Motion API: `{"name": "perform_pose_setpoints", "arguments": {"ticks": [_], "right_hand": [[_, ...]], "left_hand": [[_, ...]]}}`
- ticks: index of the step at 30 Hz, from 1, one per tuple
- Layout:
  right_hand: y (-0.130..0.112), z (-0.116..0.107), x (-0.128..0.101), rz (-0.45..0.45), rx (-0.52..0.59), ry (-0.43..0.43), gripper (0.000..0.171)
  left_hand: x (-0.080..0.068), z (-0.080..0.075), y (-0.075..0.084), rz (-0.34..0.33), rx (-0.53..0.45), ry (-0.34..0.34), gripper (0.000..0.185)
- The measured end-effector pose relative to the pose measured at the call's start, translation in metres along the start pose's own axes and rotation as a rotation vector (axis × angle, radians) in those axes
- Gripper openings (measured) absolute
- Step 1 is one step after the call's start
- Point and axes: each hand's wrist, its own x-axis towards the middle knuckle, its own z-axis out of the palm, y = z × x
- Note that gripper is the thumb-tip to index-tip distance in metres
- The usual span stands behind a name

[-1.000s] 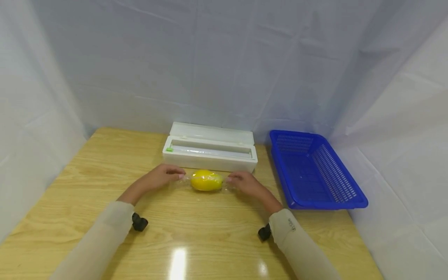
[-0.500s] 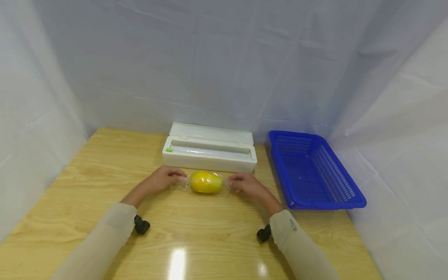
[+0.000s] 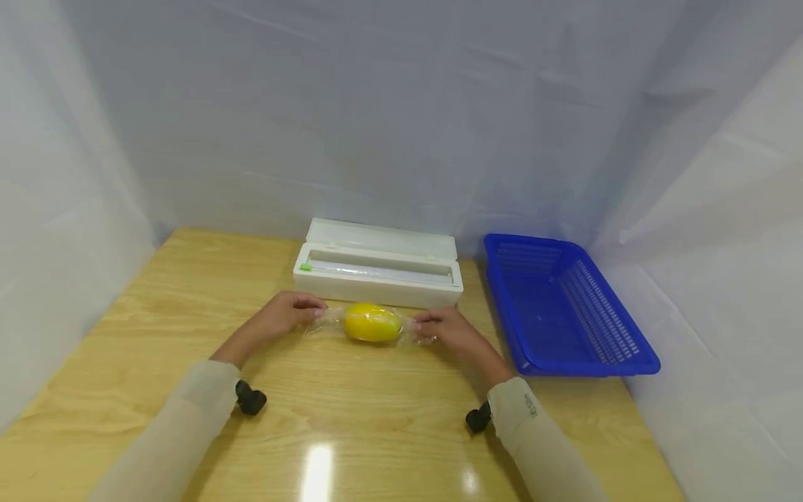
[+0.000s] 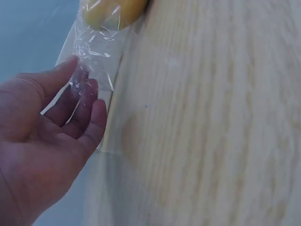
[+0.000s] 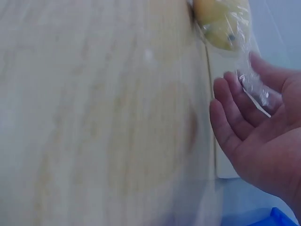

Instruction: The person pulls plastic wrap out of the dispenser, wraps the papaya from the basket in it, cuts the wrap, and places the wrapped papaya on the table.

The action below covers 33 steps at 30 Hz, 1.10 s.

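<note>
- Head view: the yellow fruit (image 3: 373, 323) lies on the table (image 3: 351, 411), just in front of the white film dispenser box (image 3: 378, 268), with clear wrap (image 3: 326, 319) around it. Your left hand (image 3: 285, 315) pinches the loose wrap end on one side and your right hand (image 3: 447, 330) pinches the other end. The blue basket (image 3: 564, 307) stands apart at the right. I think you should pull both ends with equal force, so the fruit stays in the middle and does not roll against the box.
- Left wrist view: the thumb and fingers (image 4: 96, 123) of the left hand (image 4: 44, 141) close on the crumpled film tail (image 4: 89, 70), and the fruit (image 4: 113, 10) is at the top edge. The film looks thin; in my judgement a grip close to the fruit makes the twist tighter and tears less.
- Right wrist view: the right hand (image 5: 258, 136) has the film tail (image 5: 251, 82) between the thumb and curled fingers (image 5: 225, 115), with the fruit (image 5: 221, 23) just beyond. Keep this tail low, near the table, so the wrap stays tight.
</note>
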Motion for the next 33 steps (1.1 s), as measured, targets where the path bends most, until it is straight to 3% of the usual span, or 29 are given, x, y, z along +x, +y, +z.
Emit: {"name": "perform_pose_setpoints", "arguments": {"ticks": [2, 7, 10, 15, 18, 21, 26, 33], "right_hand": [[-0.002, -0.004, -0.002, -0.028, -0.078, -0.021, 0.037], [-0.018, -0.007, -0.004, -0.197, -0.251, -0.035, 0.046], [-0.028, 0.005, -0.004, -0.244, -0.323, -0.036, 0.051], [-0.037, 0.031, 0.003, -0.244, -0.543, -0.068, 0.067], [-0.037, 0.042, 0.007, -0.258, -0.652, -0.065, 0.067], [-0.035, 0.047, 0.006, -0.244, -0.669, -0.047, 0.064], [-0.034, 0.05, -0.008, -0.183, -0.593, 0.005, 0.068], [-0.038, 0.067, -0.041, -0.138, -0.543, 0.107, 0.067]], "left_hand": [[-0.002, -0.003, 0.005, 0.019, 0.008, 0.005, 0.031], [-0.004, -0.006, 0.026, 0.071, 0.063, 0.069, 0.039], [0.0, 0.006, 0.041, 0.144, 0.135, 0.093, 0.043], [0.01, 0.032, 0.057, 0.3, 0.275, 0.035, 0.044], [0.014, 0.041, 0.058, 0.306, 0.289, 0.008, 0.043], [0.016, 0.045, 0.059, 0.272, 0.259, -0.011, 0.041], [0.016, 0.047, 0.063, 0.245, 0.209, -0.044, 0.038], [0.011, 0.057, 0.064, 0.306, 0.162, -0.058, 0.032]]}}
